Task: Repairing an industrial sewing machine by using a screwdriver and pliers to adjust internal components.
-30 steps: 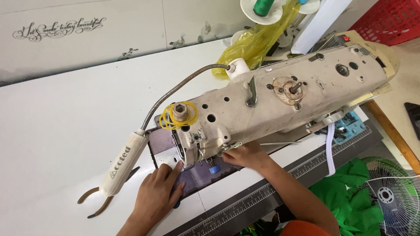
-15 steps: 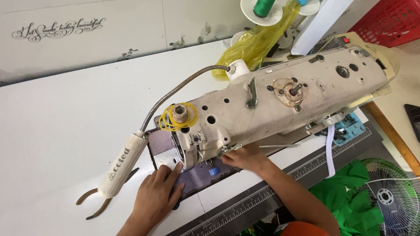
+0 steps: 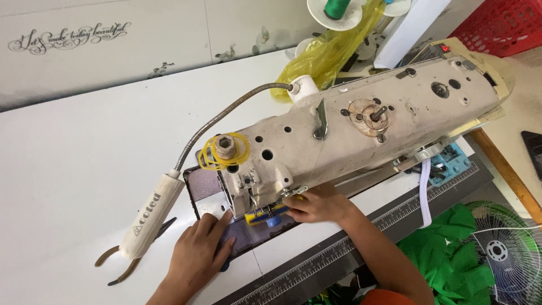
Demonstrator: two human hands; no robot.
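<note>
Two bare hands are seen from above at the needle end of an industrial sewing machine. Nearest the camera, the left hand (image 3: 197, 257) lies flat with fingers spread, pressed on a small dark piece of fabric (image 3: 254, 237) that rests on the white surface (image 3: 73, 186) under the machine's head. The right hand (image 3: 317, 204) is curled, its fingertips pinched together at the presser foot area, beside a small yellow and blue part (image 3: 266, 216); what exactly is pinched cannot be told.

The fabric looks thin, light and limp, likely to slide on the smooth surface, so a flat palm hold close to the needle seems the steadiest grip. A printed ruler strip (image 3: 339, 254) runs along the surface's near edge. Brown-handled pliers (image 3: 116, 265) lie to the left, just beside a cream lamp head (image 3: 151, 212) with dark lettering on a flexible metal neck.

The cream sewing machine (image 3: 361, 135) is worn, with yellow rubber bands (image 3: 217, 153) looped round a knob. Farther off are a yellow plastic bag (image 3: 327, 56), a green thread spool (image 3: 337, 8) and a red basket (image 3: 502, 25). On the far pale wall (image 3: 169, 51), dark cursive lettering is seen at upper left.
</note>
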